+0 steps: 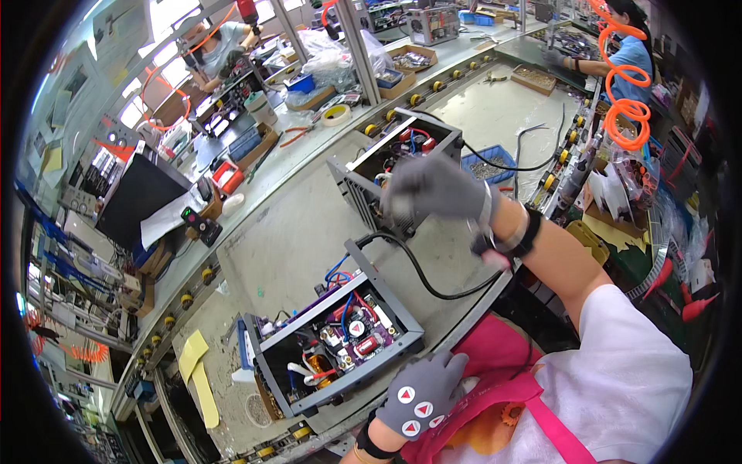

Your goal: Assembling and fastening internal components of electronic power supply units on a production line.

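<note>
My right hand (437, 189), in a grey glove, is over the front corner of the farther open metal housing (359, 193). Motion smears its fingers, and whether it touches the housing or holds anything is unclear. My left hand (421, 394), also gloved, is close to my body, beside the nearer open housing (340, 340). Its fingers are curled in, hiding anything between them. Several round white stickers (423, 410) with red triangles are on the back of that glove. Inside the nearer housing are a circuit board, a copper coil and red and blue wires; a similar sticker (356, 329) shows there.
A black cable (421, 271) curves across the bench beside the nearer housing. Beyond the farther one is a blue bin (495, 164) of small parts. Yellow paper strips (199, 379) lie at left. An orange coiled hose (626, 93) hangs at right; two people work farther back.
</note>
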Demonstrator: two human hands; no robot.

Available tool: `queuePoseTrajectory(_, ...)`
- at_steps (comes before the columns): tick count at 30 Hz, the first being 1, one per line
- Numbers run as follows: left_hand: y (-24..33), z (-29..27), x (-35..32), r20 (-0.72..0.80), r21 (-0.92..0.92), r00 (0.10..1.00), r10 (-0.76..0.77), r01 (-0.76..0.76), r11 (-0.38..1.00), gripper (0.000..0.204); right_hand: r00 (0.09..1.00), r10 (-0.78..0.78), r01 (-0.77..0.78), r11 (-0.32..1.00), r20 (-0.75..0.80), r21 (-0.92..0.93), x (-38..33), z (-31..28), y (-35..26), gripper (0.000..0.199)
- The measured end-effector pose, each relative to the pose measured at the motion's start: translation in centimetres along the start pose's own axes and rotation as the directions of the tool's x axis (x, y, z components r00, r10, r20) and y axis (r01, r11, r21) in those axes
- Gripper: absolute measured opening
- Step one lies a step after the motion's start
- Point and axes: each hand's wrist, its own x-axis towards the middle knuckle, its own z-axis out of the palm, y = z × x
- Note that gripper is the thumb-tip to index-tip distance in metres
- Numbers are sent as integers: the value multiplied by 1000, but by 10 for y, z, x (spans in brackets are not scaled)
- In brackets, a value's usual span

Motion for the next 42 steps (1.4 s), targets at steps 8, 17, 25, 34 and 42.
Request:
queuePoseTrajectory(8, -2, 4, -31, -212, -248, 976, -60, 6, 969, 34, 850, 102, -452, 647, -517, -614, 40, -51, 116, 8)
queuePoseTrajectory(17, -32, 28, -54, -324, -345, 936, -137, 17, 938, 31, 827, 387, -562, 591, -407, -579, 45, -63, 126, 19)
queuePoseTrajectory(25, -14, 2, -61, -324, -408, 918, -230, 84, 909, 28, 840, 525, -407, 442, -137, -799, 48, -70, 84, 33)
queuePoseTrajectory(34, -13, -33, -108, -683, -562, 442, -582, 192, 805, 17, 951, 4, -96, 954, -309, -285, 0, -1, 32, 28)
queuePoseTrajectory(42, -104, -45, -104, -641, -471, 317, -699, 557, 684, 54, 990, 13, -77, 885, -142, -460, -35, 103, 11, 60)
